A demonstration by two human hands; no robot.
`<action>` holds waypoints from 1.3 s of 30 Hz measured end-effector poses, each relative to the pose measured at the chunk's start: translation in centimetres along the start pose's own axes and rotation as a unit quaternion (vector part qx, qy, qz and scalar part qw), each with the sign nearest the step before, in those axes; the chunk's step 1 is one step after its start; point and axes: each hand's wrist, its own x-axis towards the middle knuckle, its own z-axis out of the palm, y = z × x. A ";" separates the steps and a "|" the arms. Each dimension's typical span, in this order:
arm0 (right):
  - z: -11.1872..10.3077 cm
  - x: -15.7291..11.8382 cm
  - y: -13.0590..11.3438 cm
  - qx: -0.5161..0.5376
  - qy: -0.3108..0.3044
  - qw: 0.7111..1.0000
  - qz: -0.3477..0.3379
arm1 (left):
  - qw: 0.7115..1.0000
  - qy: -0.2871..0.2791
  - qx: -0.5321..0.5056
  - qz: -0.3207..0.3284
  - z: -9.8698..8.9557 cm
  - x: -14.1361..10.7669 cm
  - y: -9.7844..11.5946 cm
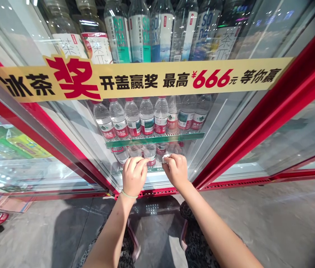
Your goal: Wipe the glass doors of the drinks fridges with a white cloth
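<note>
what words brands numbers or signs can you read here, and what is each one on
"冰茶奖 开盖赢奖 最高¥666元 等你赢": yellow banner
"SO DA": upper clear bottles
"茶": upper tea bottles
"山泉": red-labelled water bottles
Small print on the bottles, and any on the green packets, is too small or blurred to read.

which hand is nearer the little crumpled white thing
Right. The right hand has the crumpled white thing at its fingertips, while the left hand is off to the left of it, with a gap between.
</note>
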 end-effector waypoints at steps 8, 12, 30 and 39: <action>-0.2 0.3 0.0 -0.005 0.029 1.000 0.010 | 0.998 0.049 0.037 0.025 0.0 -0.1 0.3; -0.2 0.0 0.3 -0.009 0.013 1.000 0.003 | 0.997 0.046 0.057 0.031 0.2 -0.2 0.4; -0.4 -0.4 0.7 0.013 -0.005 1.000 0.004 | 0.987 -0.038 0.157 0.016 2.4 -2.6 0.3; -0.5 -1.0 1.5 0.014 0.008 0.999 0.047 | 0.975 -0.098 0.197 -0.009 4.0 -3.1 0.4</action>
